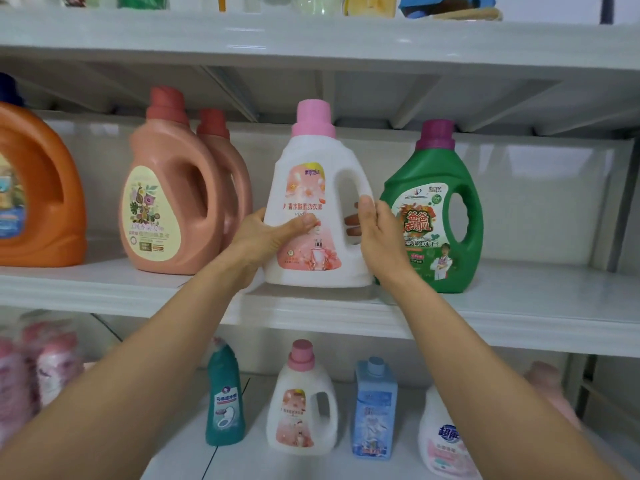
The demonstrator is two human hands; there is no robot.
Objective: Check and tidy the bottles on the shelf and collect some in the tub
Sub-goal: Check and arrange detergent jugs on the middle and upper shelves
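**Both hands on the white bottle, middle shelf**

I see the white bottle (313,157) upright at the front of the middle shelf (519,306), between two salmon bottles (166,209) and a green bottle (440,168). Its base is at the shelf surface, but I cannot tell whether it rests there or is just off it.

The bottle is a white jug with a tall pink cap and a cut-out handle on its right side. The front label is pink with blossoms, a perfume flask near the bottom and a line of red characters across the middle.

My left hand (259,237) grips the bottle's left flank, with the thumb lying across the label and the fingers out of sight behind. My right hand (381,233) grips the handle: the thumb is on its outer edge, and the fingers show through the opening. That hand is just beside the green bottle and covers part of its label.

An orange bottle (41,202) stands at the far left of the same shelf. On the shelf below are a teal bottle (224,400), a smaller white bottle (304,403) with a pink cap, and a blue bottle (375,407).
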